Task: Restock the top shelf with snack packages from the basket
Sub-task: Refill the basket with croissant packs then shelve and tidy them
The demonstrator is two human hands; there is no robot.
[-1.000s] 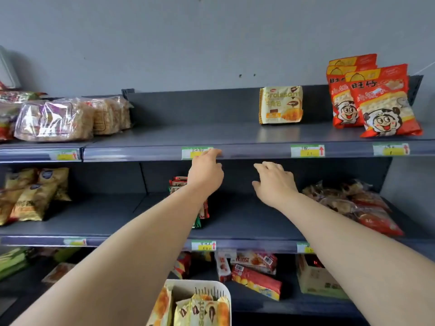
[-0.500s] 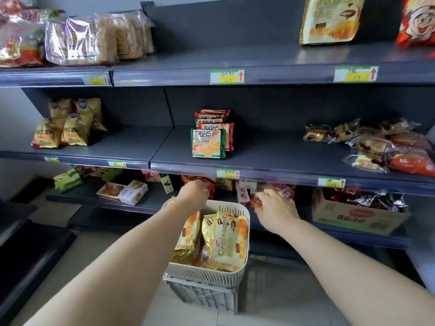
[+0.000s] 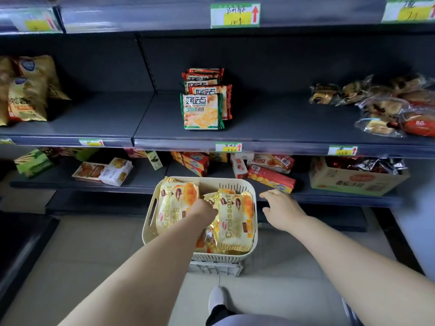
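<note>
A cream plastic basket (image 3: 152,216) stands on the floor in front of the shelves. It holds several yellow croissant packages, one at the left (image 3: 173,203) and one at the right (image 3: 236,220). My left hand (image 3: 204,211) is down inside the basket between these packages, and its fingers are hidden among them. My right hand (image 3: 281,208) hovers just right of the basket's rim with its fingers spread, holding nothing. Of the top shelf only the front edge (image 3: 141,17) with a price label (image 3: 235,15) shows along the upper border.
The middle shelf carries green and orange cracker packs (image 3: 202,111), gold bags (image 3: 26,90) at the left and wrapped pastries (image 3: 388,102) at the right. The lowest shelf holds red boxes (image 3: 270,180) and a cardboard carton (image 3: 357,180). My foot (image 3: 217,300) is behind the basket.
My view has dropped from the top shelf to the basket. Both hands came down from the shelf edge; the left one has gone into the basket, the right one has stopped beside it.
</note>
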